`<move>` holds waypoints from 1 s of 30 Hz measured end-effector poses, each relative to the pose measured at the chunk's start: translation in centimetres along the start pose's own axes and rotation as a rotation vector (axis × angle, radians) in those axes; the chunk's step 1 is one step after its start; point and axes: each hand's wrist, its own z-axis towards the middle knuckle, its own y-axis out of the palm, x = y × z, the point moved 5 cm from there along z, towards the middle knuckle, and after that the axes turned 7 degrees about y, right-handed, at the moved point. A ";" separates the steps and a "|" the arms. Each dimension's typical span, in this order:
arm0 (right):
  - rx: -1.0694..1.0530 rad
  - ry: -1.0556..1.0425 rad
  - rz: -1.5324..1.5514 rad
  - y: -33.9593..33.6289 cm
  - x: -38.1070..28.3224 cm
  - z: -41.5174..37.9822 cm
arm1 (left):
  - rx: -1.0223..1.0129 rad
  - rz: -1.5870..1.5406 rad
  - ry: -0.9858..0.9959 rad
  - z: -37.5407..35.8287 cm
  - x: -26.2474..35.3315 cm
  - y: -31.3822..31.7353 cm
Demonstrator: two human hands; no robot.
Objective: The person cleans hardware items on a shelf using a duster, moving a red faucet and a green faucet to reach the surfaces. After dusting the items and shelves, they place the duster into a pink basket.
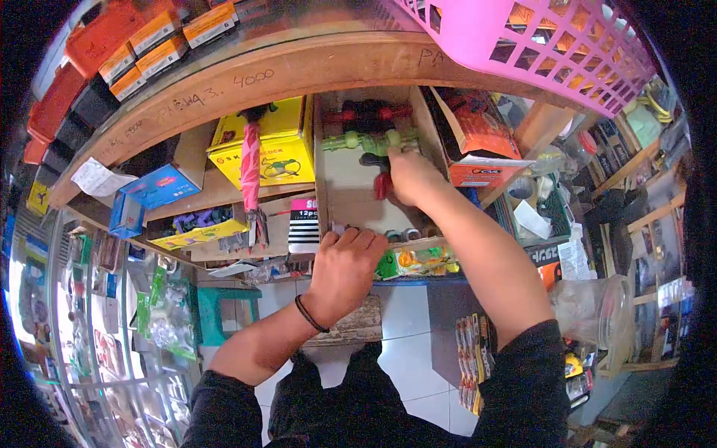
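In the middle of the shelf is an open cardboard box point(351, 183). My left hand point(347, 261) curls its fingers over the box's front edge. My right hand point(414, 177) reaches inside, its fingers closed on a small red and black piece point(382, 183) whose exact kind I cannot tell. Just beyond those fingers lie translucent green pieces point(358, 140) with rounded ends. A row of red and black pieces point(366, 113) lies against the back wall of the box.
Left of the box stand a yellow box point(276, 153) and a folded pink umbrella point(251, 164). An orange box point(478, 134) flanks it on the right. Overhead runs a wooden beam point(299, 67), with a pink basket point(538, 45) above. A green stool point(213, 310) stands below.
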 end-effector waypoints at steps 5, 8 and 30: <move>-0.306 -0.137 -0.036 -1.2 0.1 -2.5 | -0.001 0.004 0.020 0.2 0.0 -0.4; -0.380 -0.155 -0.047 -0.3 0.1 -2.7 | 0.037 -0.009 0.037 0.2 -0.1 -0.2; -0.035 -0.106 -0.073 -1.8 -0.6 -0.3 | 0.032 -0.085 0.105 0.9 0.1 -0.1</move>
